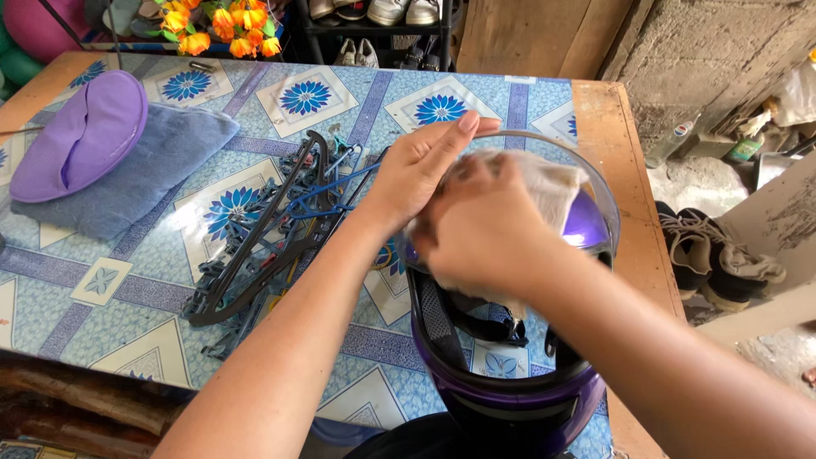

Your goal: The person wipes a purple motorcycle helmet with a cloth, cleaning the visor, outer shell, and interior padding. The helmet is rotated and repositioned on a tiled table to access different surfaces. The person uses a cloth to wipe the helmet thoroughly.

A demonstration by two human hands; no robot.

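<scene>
Two hands work over a purple helmet (510,382) at about 5 o'clock on the bench (110,280), which wears a blue cloth patterned with flower tiles; bare wood shows along its right edge. Beyond that edge, at 3 o'clock, lies a rough concrete floor with a pair of dark shoes (714,255), and a grey block wall rises at 1 o'clock. At 12 o'clock a dark rack holds more shoes (387,13), with orange flowers (221,25) at 11 o'clock.

On the bench at 9 to 10 o'clock a purple pad (81,136) rests on a folded blue towel (153,170). A dark folding peg hanger (263,246) with blue cord sprawls near the middle, just left of the helmet.

The helmet stands opening upward, its black padding and straps showing inside, its clear visor (595,183) swung up at 2 o'clock. The left hand (416,170) lies flat with fingers stretched together along the visor's upper rim, steadying it. The right hand (484,229) is bunched around a pale rag (552,187), pressing it against the inner face of the visor; its fingertips are hidden under the cloth
</scene>
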